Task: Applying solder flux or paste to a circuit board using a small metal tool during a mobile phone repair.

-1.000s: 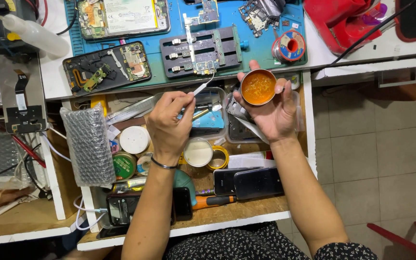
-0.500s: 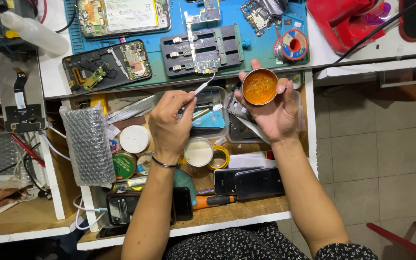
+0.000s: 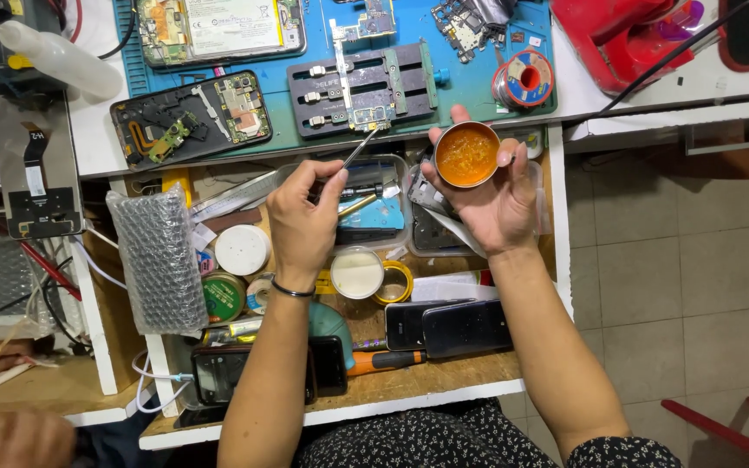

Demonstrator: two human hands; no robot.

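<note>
My left hand [image 3: 305,221] pinches a thin metal tool [image 3: 359,149] whose tip points up toward a small circuit board clamped in the dark board holder [image 3: 366,87] on the blue work mat [image 3: 478,52]. My right hand [image 3: 487,204] holds a small round tin of orange paste [image 3: 466,154] by its rim, just to the right of the tool tip and in front of the mat's edge. Both hands hover over an open drawer full of parts.
An opened phone [image 3: 191,119] and another with its battery showing [image 3: 218,30] lie on the mat, with a solder spool [image 3: 524,82]. The drawer holds a bubble-wrap roll [image 3: 158,260], round tins, phones [image 3: 448,325] and a screwdriver. Another person's hand [image 3: 15,438] shows bottom left.
My left hand has pushed the tool tip a little up toward the clamped board. The tin in my right hand stays in about the same place.
</note>
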